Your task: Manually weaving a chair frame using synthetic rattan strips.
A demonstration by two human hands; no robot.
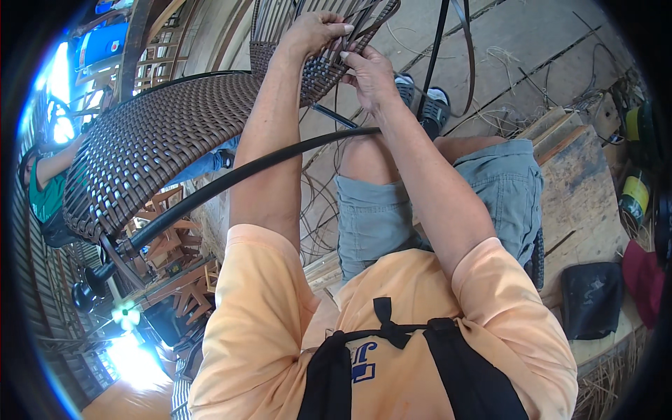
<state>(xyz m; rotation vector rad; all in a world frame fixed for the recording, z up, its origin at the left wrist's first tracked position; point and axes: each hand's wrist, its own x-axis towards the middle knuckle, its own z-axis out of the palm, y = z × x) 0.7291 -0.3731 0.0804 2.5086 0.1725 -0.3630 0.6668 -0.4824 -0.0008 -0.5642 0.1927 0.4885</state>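
Observation:
A chair with a dark tubular frame lies tilted in front of me. Its broad brown panel is closely woven from flat strips. At the top, a second panel has lengthwise strands that are bare in part, with woven rows at its lower end. My left hand is closed at these strands, thumb and fingers pinching a brown strip. My right hand is just below and to the right, its fingers closed on the strip at the edge of the weave. A long brown strip loops down to the right.
My shoes rest on the floor beyond my knees, with cut strands scattered around. At the right, a wooden bench bears a black pouch; a yellow-and-green cylinder stands beyond. A person in green is at far left.

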